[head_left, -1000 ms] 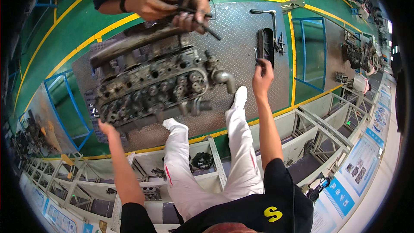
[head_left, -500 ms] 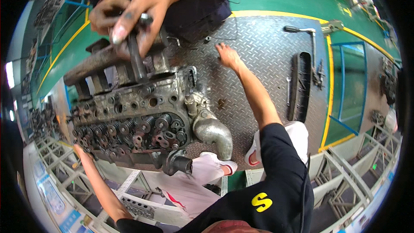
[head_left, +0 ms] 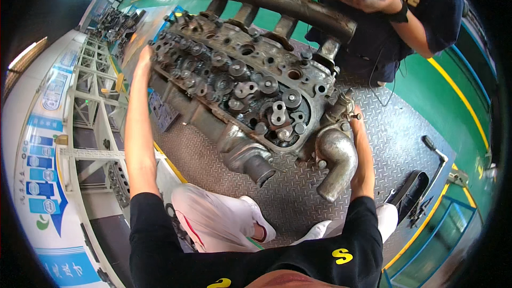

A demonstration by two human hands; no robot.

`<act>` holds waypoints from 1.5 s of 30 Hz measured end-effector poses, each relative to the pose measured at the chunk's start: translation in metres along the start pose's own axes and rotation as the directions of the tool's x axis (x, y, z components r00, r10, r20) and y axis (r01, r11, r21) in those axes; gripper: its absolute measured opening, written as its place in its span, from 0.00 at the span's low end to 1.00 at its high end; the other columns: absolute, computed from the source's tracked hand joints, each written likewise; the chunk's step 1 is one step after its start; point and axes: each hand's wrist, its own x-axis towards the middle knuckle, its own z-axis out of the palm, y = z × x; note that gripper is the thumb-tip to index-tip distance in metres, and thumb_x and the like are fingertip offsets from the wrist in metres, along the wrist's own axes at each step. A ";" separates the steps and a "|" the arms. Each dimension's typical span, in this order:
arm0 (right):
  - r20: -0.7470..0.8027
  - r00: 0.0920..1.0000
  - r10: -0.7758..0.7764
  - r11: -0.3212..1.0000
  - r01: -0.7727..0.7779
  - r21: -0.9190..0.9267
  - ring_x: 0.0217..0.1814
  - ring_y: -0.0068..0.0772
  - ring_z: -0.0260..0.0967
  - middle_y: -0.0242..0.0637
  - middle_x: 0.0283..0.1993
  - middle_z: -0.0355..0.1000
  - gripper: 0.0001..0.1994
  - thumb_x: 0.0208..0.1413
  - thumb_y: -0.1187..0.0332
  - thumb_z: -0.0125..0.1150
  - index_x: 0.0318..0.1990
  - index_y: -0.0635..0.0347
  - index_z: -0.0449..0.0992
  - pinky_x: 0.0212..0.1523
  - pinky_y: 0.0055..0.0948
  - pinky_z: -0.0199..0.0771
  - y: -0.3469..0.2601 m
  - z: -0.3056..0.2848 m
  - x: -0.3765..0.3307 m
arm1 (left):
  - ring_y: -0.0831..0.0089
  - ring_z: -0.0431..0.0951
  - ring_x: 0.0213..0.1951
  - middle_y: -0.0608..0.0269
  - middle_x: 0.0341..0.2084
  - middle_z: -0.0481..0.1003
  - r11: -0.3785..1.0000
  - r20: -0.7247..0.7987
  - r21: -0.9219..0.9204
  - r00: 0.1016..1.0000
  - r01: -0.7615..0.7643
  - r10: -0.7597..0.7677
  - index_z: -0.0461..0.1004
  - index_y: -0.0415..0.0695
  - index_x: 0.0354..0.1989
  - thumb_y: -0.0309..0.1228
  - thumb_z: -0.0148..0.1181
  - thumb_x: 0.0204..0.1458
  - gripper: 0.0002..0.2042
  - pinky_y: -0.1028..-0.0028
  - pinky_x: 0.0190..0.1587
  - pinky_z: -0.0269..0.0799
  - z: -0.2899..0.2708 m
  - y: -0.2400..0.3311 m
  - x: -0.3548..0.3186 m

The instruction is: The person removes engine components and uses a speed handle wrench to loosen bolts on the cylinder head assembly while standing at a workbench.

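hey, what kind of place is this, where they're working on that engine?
Most likely an engine repair or training workshop: a greasy engine cylinder head sits on a steel tread-plate floor, beside green flooring with yellow lane lines and metal racks.

The person is wearing a black short-sleeved top (head_left: 256, 266) with yellow markings (head_left: 341, 256) showing on the front. Both sleeves are ending above the elbow, leaving the forearms bare. White trousers (head_left: 208, 221) with a thin red line down one leg are covering the legs. White shoes (head_left: 261, 223) are showing at both feet. No gloves are showing on the left hand (head_left: 143, 56) or the right hand (head_left: 356, 120).
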 end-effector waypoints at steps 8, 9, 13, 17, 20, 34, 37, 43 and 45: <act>0.364 0.845 0.392 -0.214 -0.301 0.929 0.47 0.42 0.74 0.45 0.42 0.77 0.12 0.57 0.67 0.62 0.45 0.66 0.76 0.49 0.42 0.74 -0.136 -0.015 -0.183 | 0.48 0.75 0.54 0.35 0.49 0.74 0.982 0.026 0.186 0.999 0.021 -0.026 0.73 0.28 0.46 0.40 0.37 0.60 0.25 0.54 0.55 0.66 0.014 -0.023 0.010; 0.363 0.826 0.431 -0.463 -0.143 0.875 0.47 0.41 0.74 0.44 0.43 0.77 0.13 0.57 0.67 0.62 0.45 0.66 0.76 0.49 0.41 0.74 -0.150 -0.050 -0.203 | 0.48 0.74 0.54 0.35 0.49 0.74 0.979 0.056 0.204 0.998 -0.007 -0.005 0.73 0.27 0.46 0.40 0.37 0.60 0.25 0.54 0.56 0.66 0.024 -0.018 0.015; -0.115 0.727 0.677 -0.220 0.348 0.911 0.51 0.36 0.73 0.44 0.50 0.74 0.16 0.60 0.70 0.61 0.51 0.72 0.73 0.56 0.29 0.72 -0.162 -0.176 -0.257 | 0.43 0.69 0.58 0.33 0.53 0.70 0.933 0.104 0.338 0.990 -0.122 0.092 0.74 0.29 0.47 0.40 0.38 0.55 0.26 0.53 0.57 0.64 0.034 -0.013 0.017; -0.683 0.520 0.512 0.444 0.521 0.729 0.52 0.34 0.74 0.46 0.53 0.74 0.20 0.59 0.77 0.59 0.59 0.72 0.69 0.55 0.31 0.74 -0.279 -0.310 -0.304 | 0.47 0.67 0.62 0.39 0.58 0.69 0.891 0.164 0.417 0.979 -0.179 0.120 0.71 0.32 0.54 0.42 0.37 0.55 0.29 0.55 0.62 0.62 0.040 -0.010 0.022; -0.737 0.630 0.245 0.677 0.432 0.595 0.47 0.32 0.76 0.42 0.50 0.76 0.16 0.59 0.76 0.60 0.55 0.67 0.72 0.51 0.28 0.74 -0.350 -0.336 -0.311 | 0.45 0.62 0.66 0.46 0.65 0.63 0.922 0.118 0.387 0.991 0.006 -0.056 0.67 0.37 0.62 0.45 0.35 0.55 0.31 0.52 0.66 0.55 0.054 -0.001 0.009; -0.209 0.892 -0.400 0.913 0.368 -0.177 0.44 0.55 0.73 0.45 0.42 0.73 0.14 0.52 0.73 0.62 0.47 0.60 0.77 0.44 0.46 0.74 -0.456 -0.343 -0.253 | 0.42 0.64 0.64 0.42 0.62 0.66 0.943 0.165 0.331 0.985 -0.018 -0.040 0.71 0.41 0.59 0.53 0.34 0.60 0.32 0.50 0.63 0.61 0.008 0.050 -0.075; -0.144 0.926 -0.349 0.932 0.327 -0.153 0.46 0.53 0.74 0.43 0.45 0.73 0.15 0.52 0.73 0.63 0.49 0.59 0.77 0.44 0.45 0.75 -0.468 -0.337 -0.258 | 0.41 0.65 0.63 0.42 0.61 0.67 0.934 0.169 0.358 0.985 -0.024 -0.040 0.72 0.42 0.58 0.50 0.36 0.60 0.29 0.48 0.63 0.60 0.010 0.034 -0.068; -0.232 0.924 -0.305 0.949 0.273 -0.161 0.43 0.52 0.75 0.40 0.46 0.74 0.16 0.49 0.80 0.59 0.48 0.59 0.78 0.43 0.45 0.76 -0.462 -0.324 -0.253 | 0.42 0.65 0.62 0.40 0.60 0.67 0.943 0.192 0.324 0.981 -0.077 0.014 0.69 0.39 0.60 0.48 0.35 0.59 0.30 0.48 0.63 0.60 0.009 0.038 -0.073; -0.219 0.927 -0.305 0.949 0.278 -0.147 0.44 0.52 0.75 0.41 0.46 0.73 0.17 0.48 0.80 0.59 0.48 0.59 0.78 0.44 0.45 0.75 -0.460 -0.322 -0.251 | 0.42 0.65 0.63 0.40 0.61 0.67 0.946 0.186 0.316 0.983 -0.066 0.007 0.69 0.38 0.60 0.47 0.35 0.59 0.30 0.48 0.64 0.59 0.010 0.033 -0.070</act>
